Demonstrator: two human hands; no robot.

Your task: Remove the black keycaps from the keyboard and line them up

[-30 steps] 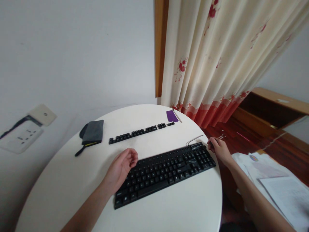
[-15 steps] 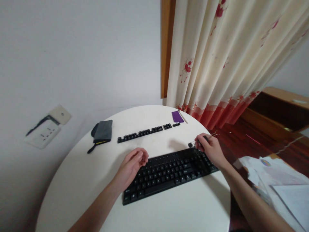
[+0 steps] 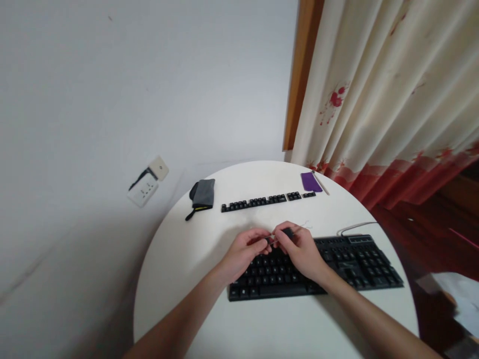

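My right hand (image 3: 299, 249) is closed on a wire keycap puller (image 3: 287, 233) with a black handle, above the black keyboard (image 3: 282, 290). Thin wires stick out from the puller on both sides of the fingers. My left hand (image 3: 247, 252) pinches a small black keycap (image 3: 268, 241) at the puller's left wire end. Both hands nearly touch each other over the keyboard's upper left part and hide some of its keys. Behind them, a row of loose black keycaps (image 3: 258, 202) lies on the white round table (image 3: 179, 279).
A grey pouch (image 3: 204, 193) lies at the table's back left. A purple cloth (image 3: 310, 182) and a thin stick (image 3: 321, 183) lie at the back right. The keyboard's cable (image 3: 355, 226) runs off the right edge. A wall socket (image 3: 142, 190) and a curtain (image 3: 344, 124) stand beyond.
My right hand has moved left from the keyboard's right end, bringing the puller and keycap to my left hand. The left fingers now pinch the keycap. The view has turned left.
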